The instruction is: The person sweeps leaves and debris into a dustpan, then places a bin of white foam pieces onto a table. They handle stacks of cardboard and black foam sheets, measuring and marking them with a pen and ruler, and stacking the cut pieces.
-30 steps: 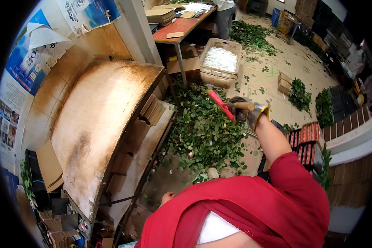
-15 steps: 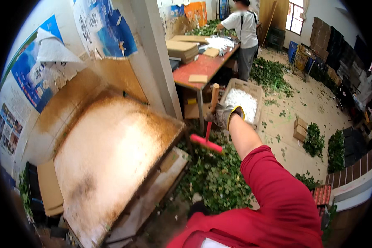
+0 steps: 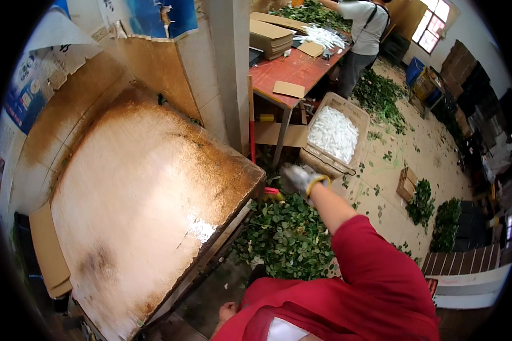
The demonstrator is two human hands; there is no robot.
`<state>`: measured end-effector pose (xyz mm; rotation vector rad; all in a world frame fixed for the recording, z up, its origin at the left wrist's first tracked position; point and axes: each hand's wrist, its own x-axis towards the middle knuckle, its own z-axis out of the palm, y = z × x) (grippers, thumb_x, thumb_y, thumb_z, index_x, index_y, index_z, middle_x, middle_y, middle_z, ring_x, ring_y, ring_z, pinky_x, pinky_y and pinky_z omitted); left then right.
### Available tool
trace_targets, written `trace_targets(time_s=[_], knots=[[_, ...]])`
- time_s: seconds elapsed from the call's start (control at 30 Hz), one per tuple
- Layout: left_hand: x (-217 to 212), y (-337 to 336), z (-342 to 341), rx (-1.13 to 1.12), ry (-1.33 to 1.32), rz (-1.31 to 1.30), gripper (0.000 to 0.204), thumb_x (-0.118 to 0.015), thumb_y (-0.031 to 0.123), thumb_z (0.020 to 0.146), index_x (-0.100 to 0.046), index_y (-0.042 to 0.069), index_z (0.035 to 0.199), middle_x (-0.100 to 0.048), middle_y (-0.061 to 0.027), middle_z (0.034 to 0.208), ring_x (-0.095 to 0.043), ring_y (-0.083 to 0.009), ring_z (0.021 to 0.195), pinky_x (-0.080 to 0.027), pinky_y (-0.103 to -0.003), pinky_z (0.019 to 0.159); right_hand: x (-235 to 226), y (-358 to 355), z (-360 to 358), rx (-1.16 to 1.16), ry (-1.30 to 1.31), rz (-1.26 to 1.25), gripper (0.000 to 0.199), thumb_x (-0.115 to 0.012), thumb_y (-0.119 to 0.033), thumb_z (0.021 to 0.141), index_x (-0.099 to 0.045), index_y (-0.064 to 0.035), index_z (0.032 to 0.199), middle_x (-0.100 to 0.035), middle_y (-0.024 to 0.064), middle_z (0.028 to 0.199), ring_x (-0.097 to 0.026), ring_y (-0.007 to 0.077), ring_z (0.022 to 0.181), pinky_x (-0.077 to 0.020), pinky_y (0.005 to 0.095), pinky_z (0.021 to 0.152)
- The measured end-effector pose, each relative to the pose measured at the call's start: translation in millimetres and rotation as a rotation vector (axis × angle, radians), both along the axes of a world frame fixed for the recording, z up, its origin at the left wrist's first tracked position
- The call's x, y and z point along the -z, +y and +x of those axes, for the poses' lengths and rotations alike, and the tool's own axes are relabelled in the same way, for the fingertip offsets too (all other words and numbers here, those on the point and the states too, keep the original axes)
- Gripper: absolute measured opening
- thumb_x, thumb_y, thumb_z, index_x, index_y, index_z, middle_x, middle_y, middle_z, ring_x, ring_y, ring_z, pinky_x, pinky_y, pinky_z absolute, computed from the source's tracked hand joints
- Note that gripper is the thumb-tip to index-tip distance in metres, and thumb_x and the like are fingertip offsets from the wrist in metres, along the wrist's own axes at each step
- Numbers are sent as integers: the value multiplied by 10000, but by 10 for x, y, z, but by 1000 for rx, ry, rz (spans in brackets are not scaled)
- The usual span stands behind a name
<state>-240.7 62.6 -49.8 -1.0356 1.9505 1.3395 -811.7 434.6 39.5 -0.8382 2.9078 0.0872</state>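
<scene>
My right hand [image 3: 305, 181], in a grey work glove with a yellow cuff, reaches out over a heap of green leaves [image 3: 293, 230]. Motion smears its fingers. Just left of it stands a broom, its red and wooden handle [image 3: 252, 122] upright beside the pillar and apart from my hand. Part of the pink broom head [image 3: 272, 191] shows past the board's corner. Low in the view my left hand [image 3: 228, 310] hangs bare by my red clothing, fingers curled in; what they hold, if anything, is hidden. Beyond my right hand sits a tan plastic crate [image 3: 320, 157] of white slender pieces.
A large stained board-topped table [image 3: 125, 187] fills the left. Behind the pillar [image 3: 226, 74], a red table [image 3: 267, 77] bears stacked cardboard [image 3: 271, 38] and white pieces. A person [image 3: 363, 34] works there. Leaves and a small cardboard box [image 3: 406, 183] lie on the floor at right.
My right hand has let go of the broom and come down a little. The broom now stands farther left, by the pillar. My left hand has come into view at the bottom.
</scene>
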Motion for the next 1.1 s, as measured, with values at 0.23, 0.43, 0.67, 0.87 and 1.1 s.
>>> trace_targets(time_s=[0.23,0.43,0.67,0.87,1.1], knots=[[-494,247,891,116,-59,-288,299,-502,295,824,-693,95,937,-653,-183,970,-624,-357,940,-510,-420,809,-161,425,2055,-597,-595,528,235,-583,-230,750,-688,-52,863,-668,169,839,-655,315,766,-518,405,647],[-522,1057,1805,-127,-21,-361,316,-510,289,800,-698,130,998,-656,-131,1063,-606,-302,1042,-478,-382,913,816,1225,3148,-429,-819,529,248,-538,-263,845,-698,-75,832,-682,143,860,-658,292,847,-508,400,695],[-321,2368,3670,-102,-207,-153,317,-559,299,789,-693,106,1002,-654,-173,1034,-629,-319,949,-499,-393,837,649,912,4098,-714,-795,676,250,-531,-260,845,-693,-77,899,-676,161,938,-655,292,898,-513,399,748],[-629,2603,4774,-527,-261,-288,319,-534,243,786,-682,82,1019,-661,-190,997,-637,-342,915,-502,-398,837,138,-23,4520,-936,-578,685,181,-609,-136,764,-637,-63,927,-667,157,893,-657,313,809,-527,386,693],[275,1978,5638,-1541,-47,117,476,-524,148,837,-489,-17,1283,-654,-181,895,-640,-256,743,-514,-336,709,-172,-1063,5428,135,-942,410,192,-537,-161,836,-577,-8,945,-572,100,658,-510,205,513,-361,349,460]])
